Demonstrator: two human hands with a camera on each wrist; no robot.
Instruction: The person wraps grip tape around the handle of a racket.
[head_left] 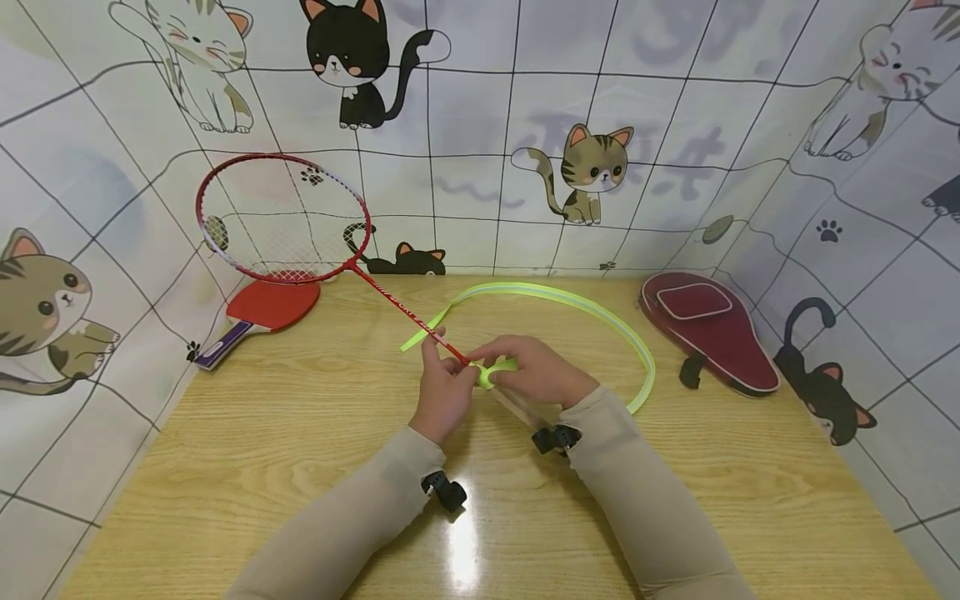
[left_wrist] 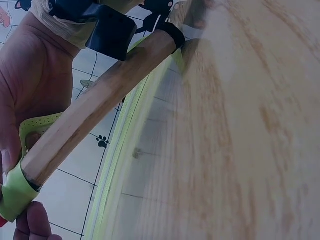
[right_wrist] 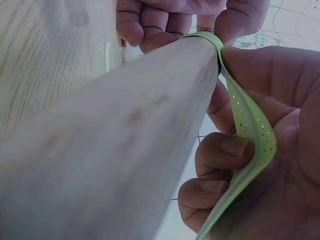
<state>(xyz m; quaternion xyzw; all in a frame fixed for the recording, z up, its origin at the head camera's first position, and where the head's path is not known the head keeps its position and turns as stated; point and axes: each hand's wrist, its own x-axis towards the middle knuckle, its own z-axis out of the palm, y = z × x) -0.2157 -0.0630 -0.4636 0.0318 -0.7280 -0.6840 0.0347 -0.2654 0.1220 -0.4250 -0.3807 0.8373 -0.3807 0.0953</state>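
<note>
I held the badminton racket [head_left: 397, 304] over the surface [head_left: 262, 433], the left hand's [head_left: 444, 392] fingers pinching it where shaft met handle. The right hand's [head_left: 542, 373] fingers clamped the yellow-green tape [head_left: 555, 292], partly hiding the wooden handle [left_wrist: 100, 104]. From the right wrist, the handle blurred and the tape was cut off below.

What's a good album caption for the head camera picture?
Left hand holds a red badminton racket; right hand pinches neon-yellow grip tape at its handle.
</note>
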